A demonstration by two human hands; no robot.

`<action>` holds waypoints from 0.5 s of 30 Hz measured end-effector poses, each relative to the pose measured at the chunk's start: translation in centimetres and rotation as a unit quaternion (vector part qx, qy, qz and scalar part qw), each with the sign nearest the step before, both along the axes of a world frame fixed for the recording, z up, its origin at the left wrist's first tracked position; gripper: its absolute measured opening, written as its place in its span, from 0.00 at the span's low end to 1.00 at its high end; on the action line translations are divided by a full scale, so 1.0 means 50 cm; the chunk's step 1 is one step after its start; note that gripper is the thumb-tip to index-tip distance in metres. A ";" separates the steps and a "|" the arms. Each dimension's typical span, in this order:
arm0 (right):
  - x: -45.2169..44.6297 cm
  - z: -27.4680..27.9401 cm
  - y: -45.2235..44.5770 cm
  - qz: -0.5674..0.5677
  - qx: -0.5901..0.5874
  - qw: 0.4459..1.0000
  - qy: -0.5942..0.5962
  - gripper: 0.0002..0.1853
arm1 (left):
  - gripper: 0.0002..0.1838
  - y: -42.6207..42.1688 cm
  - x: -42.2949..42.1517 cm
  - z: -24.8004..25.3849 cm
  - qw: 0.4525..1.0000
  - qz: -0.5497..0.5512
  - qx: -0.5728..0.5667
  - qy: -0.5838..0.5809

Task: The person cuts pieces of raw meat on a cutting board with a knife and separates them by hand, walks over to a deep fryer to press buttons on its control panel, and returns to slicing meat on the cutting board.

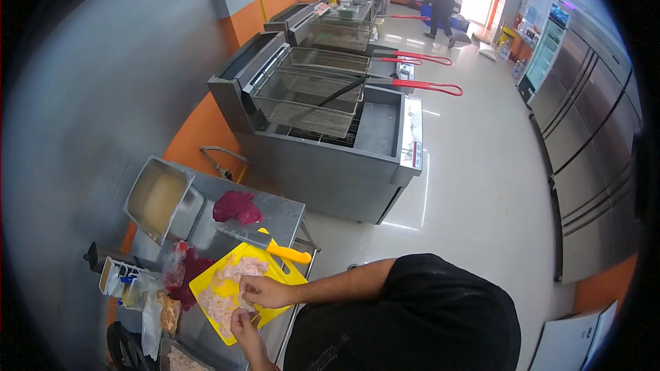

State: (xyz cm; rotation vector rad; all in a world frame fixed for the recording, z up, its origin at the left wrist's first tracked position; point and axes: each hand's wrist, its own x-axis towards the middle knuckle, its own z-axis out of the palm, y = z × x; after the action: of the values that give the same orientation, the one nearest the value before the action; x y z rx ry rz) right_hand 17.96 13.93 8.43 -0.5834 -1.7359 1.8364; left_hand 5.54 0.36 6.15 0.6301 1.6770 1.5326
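Note:
My right hand (267, 293) is over a yellow cutting board (297, 276), its fingers pinched together. Just below it, my left hand (245, 328) is also closed, with fingertips close to the right ones. A small strip of pale raw meat (244, 305) appears between both sets of fingers, partly hidden by them. Cut pieces of pale raw meat (218, 308) are spread over the board. A knife with a yellow handle (289, 253) lies across the board's upper edge, its blade pointing left.
Deep-pink crumpled items (237, 207) and a steel pan of pale liquid (159, 199) sit on the steel table. Another tray of meat (184, 360) is at the bottom. Fryers with red-handled baskets (309, 99) stand beyond; a person (443, 3) is far back.

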 end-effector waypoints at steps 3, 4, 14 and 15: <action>-0.004 0.005 -0.012 -0.007 0.035 0.998 -0.056 0.10 | 0.10 0.007 0.038 0.025 0.998 -0.001 -0.009 -0.070; -0.004 0.006 -0.020 -0.005 0.031 0.998 -0.056 0.10 | 0.10 0.009 0.050 0.033 0.998 -0.010 -0.010 -0.064; -0.019 -0.040 -0.018 -0.013 0.081 0.997 0.013 0.05 | 0.14 -0.005 0.033 0.061 0.967 0.126 0.098 -0.201; -0.018 -0.032 -0.016 0.029 0.002 0.999 -0.018 0.04 | 0.15 -0.005 0.033 0.069 0.967 0.104 0.119 -0.199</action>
State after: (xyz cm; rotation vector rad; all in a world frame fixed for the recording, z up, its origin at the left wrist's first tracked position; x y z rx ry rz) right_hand 17.05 13.14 6.84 -0.5741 -1.7971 1.8722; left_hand 7.18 0.12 9.60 0.2446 1.2953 1.8848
